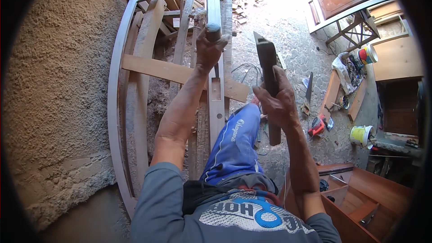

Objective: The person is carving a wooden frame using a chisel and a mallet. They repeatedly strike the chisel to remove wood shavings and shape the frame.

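Observation:
A pale wooden frame (118,63) with one curved side lies across planks on my left. My left hand (209,50) is closed around a chisel (213,29), whose handle has a bluish top end. The dark blade points down toward a rectangular mortise (216,89) in the frame's straight rail; whether its tip touches the wood I cannot tell. To the right, my right hand (280,99) grips a long dark wooden block (267,60) with a slanted, pointed upper end. The block is raised, apart from the chisel. My leg is beside the rail.
A rough wall (63,72) rises at left. A cross plank (157,69) passes under the rail. On the right floor are a hand saw (308,93), a red power tool (317,126), a bucket (361,135) and a plastic bag (345,74). A brown wooden cabinet (382,184) stands near right.

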`<state>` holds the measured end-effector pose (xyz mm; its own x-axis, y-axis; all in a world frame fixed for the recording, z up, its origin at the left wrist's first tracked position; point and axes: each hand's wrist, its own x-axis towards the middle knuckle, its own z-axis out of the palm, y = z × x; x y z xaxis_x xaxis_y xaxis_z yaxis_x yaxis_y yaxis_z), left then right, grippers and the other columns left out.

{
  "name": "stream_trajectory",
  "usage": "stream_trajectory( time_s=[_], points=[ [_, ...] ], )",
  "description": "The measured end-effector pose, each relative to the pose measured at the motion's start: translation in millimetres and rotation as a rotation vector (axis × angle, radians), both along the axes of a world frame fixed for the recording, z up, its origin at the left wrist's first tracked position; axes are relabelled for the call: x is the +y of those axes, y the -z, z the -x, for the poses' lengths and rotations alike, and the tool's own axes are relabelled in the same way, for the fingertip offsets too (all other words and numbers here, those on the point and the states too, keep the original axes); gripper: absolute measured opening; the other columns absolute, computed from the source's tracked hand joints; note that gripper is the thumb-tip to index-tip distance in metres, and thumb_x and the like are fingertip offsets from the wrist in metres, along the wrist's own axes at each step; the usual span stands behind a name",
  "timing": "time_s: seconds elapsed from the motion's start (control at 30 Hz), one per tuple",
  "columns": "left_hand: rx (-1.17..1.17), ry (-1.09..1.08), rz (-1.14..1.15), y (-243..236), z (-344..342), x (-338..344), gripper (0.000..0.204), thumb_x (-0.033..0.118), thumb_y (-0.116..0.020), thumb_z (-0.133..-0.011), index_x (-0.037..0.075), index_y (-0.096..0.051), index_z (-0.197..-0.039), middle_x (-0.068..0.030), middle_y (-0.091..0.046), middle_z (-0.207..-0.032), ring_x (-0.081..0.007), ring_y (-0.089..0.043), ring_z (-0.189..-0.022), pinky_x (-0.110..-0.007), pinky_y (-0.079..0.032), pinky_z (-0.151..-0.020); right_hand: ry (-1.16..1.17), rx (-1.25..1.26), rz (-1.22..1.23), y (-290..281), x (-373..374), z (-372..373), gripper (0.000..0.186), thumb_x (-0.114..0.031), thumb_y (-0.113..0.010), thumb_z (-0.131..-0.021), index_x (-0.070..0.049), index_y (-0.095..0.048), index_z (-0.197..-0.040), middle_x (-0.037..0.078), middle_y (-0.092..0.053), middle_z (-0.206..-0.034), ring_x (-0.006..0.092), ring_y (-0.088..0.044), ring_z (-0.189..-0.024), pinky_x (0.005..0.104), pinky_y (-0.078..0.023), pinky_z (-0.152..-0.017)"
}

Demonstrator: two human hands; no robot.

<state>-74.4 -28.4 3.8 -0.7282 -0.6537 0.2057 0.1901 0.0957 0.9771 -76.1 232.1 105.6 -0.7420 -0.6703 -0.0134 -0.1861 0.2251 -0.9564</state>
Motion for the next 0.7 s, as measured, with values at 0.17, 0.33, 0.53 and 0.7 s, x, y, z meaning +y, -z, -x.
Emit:
stream_trajectory(
  time_s=[0.17,0.33,0.53,0.7],
  points=[
    [0.09,0.025,0.299,-4,-4,28,0.025,0.014,-0.082,-0.08,0.005,-0.062,-0.092,-0.0032,-0.069,-0.081,-0.0152,-0.067,-0.075,-0.032,-0.056,-0.067,0.008,-0.011,0.063,-4,-17,1,0.055,-0.009,-0.073,-0.09,0.001,-0.049,-0.138,0.002,-0.058,-0.082,0.009,-0.056,-0.073,0.0276,-0.051,-0.068],
    [0.048,0.141,0.466,0,0,47,0.027,0.018,-0.082,-0.077,0.005,-0.063,-0.092,-0.0127,-0.069,-0.083,-0.0198,-0.069,-0.074,-0.037,-0.056,-0.07,0.012,0.027,0.022,-11,-17,-2,0.056,-0.01,-0.073,-0.089,0.001,-0.05,-0.139,0.003,-0.06,-0.083,0.0107,-0.058,-0.074,0.03,-0.052,-0.069],
    [0.081,0.023,0.075,6,3,1,0.026,0.012,-0.081,-0.079,0.004,-0.067,-0.1,-0.0006,-0.068,-0.083,-0.0093,-0.062,-0.075,-0.029,-0.055,-0.069,-0.032,0.297,-0.044,-20,-16,7,0.055,-0.013,-0.072,-0.089,-0.002,-0.051,-0.138,0.011,-0.065,-0.09,0.0199,-0.065,-0.076,0.0358,-0.054,-0.069],
    [0.073,0.094,0.245,-7,-1,38,0.024,0.014,-0.081,-0.078,0.004,-0.068,-0.095,-0.0046,-0.07,-0.083,-0.0115,-0.064,-0.077,-0.032,-0.055,-0.07,-0.027,0.419,-0.107,-52,-30,16,0.055,-0.013,-0.07,-0.089,-0.003,-0.048,-0.139,0.025,-0.07,-0.097,0.0365,-0.073,-0.083,0.045,-0.056,-0.073]
  ],
)
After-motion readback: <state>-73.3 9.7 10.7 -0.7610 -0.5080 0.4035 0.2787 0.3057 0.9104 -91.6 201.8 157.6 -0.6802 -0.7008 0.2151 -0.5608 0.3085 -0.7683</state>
